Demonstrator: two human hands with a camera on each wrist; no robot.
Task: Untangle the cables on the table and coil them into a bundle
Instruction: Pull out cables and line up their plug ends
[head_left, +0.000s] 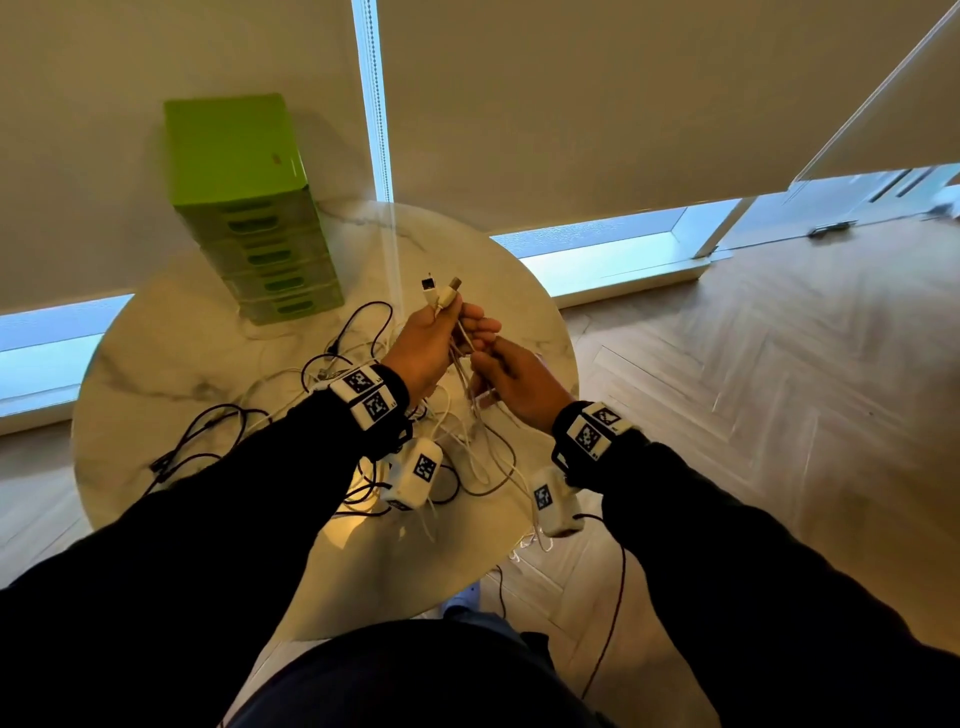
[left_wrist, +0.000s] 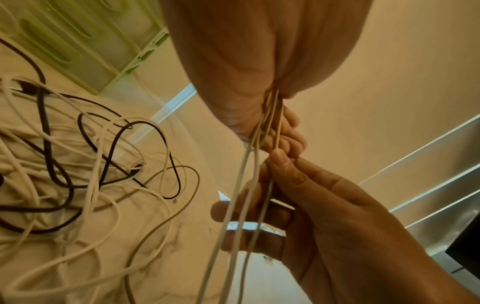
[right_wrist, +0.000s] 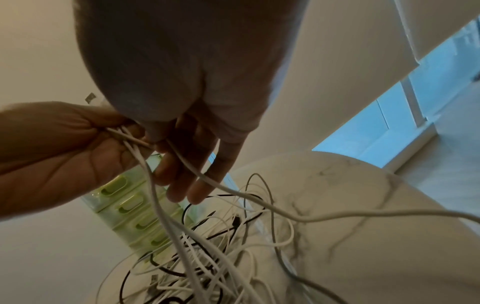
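The white cables (head_left: 462, 343) you have gathered are lifted above the round marble table (head_left: 171, 358), their plug ends (head_left: 440, 292) standing up out of the top of your left hand (head_left: 431, 343); the strands run down from that fist, through your right hand (head_left: 511, 379), and fall into the tangle of white and black cables (head_left: 415, 457) lying on the tabletop below your wrists; your left hand is clenched around the bunch just under the plugs, fingers curled tight, and the left wrist view shows the strands (left_wrist: 270, 115) emerging from the bottom of the fist; your right hand sits just below and beside it, nearly touching, with thumb and forefinger pinching one thin strand (left_wrist: 276, 142) while the other fingers (left_wrist: 249, 218) lie loosely behind the rest of the hanging strands; the right wrist view shows those fingers (right_wrist: 197, 181) reaching down fairly straight with one white strand (right_wrist: 259, 203) draped across them and sweeping off to the side; more black cables (head_left: 202, 436) sprawl toward the left edge of the table, apart from the central heap; a green set of small drawers (head_left: 254, 208) stands upright at the far side of the table, near the closed roller blinds (head_left: 597, 93); a bead chain (head_left: 378, 104) hangs in the bright gap between the blinds; wood herringbone flooring (head_left: 753, 374) spreads out to your right; black sleeves (head_left: 218, 519) cover both your forearms, each with a tagged white wrist unit (head_left: 369, 397).
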